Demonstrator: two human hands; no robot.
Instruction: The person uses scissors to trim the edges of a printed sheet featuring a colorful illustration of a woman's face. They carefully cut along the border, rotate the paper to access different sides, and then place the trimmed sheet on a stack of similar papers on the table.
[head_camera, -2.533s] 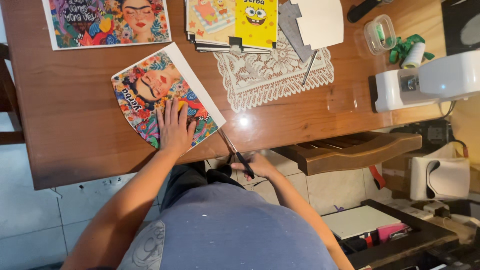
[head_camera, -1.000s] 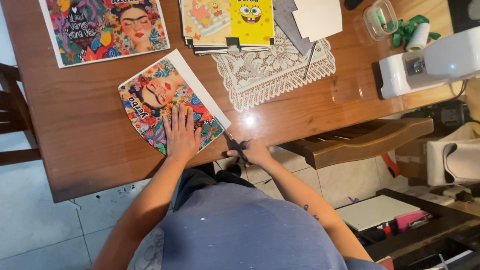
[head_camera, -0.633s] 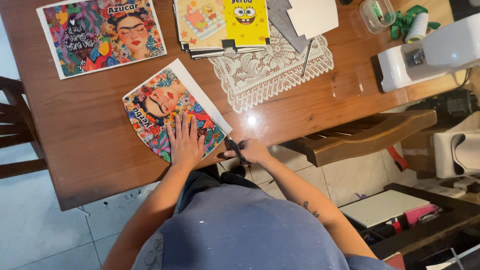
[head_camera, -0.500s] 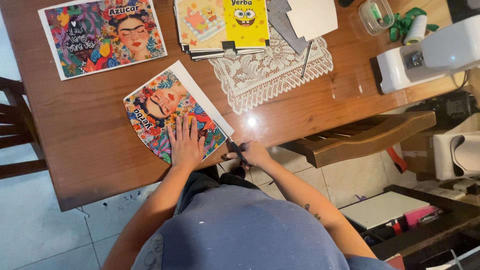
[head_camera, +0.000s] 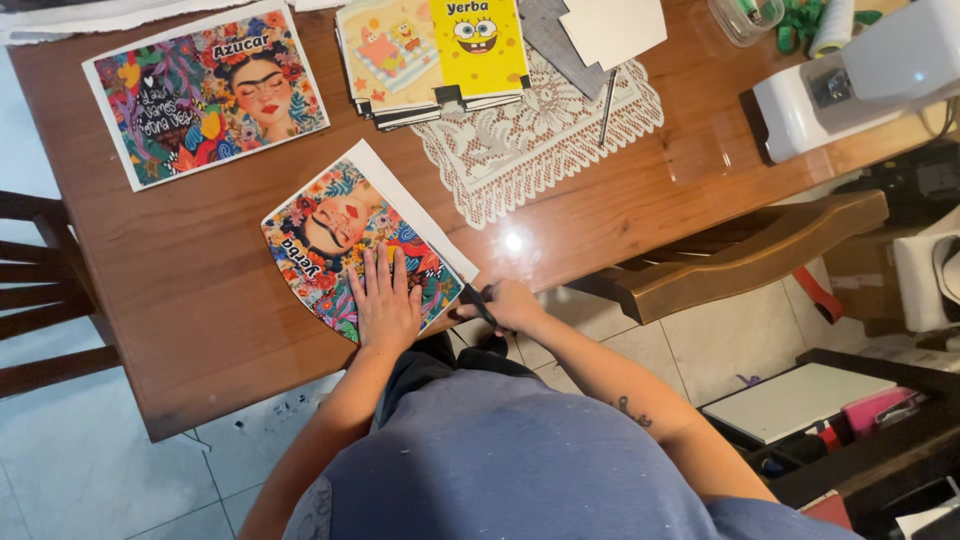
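The left hand lies flat, fingers spread, pressing the colourful portrait print onto the wooden table. The print sits at the table's near edge, its lower right corner at about five o'clock from the palm, overhanging slightly. The right hand is curled around black-handled scissors, just beside that corner at three o'clock from the left hand; the blades are mostly hidden, so it is unclear whether they are parted or already biting the paper.

The main risk, as it appears, is the sheet sliding or buckling: only the lower half is weighted, so a hard snip could drag the free upper edge and send the cut into the printed picture. The spread fingertips also lie near the cutting line. A second print at eleven o'clock and the lace doily at one o'clock sit well apart.
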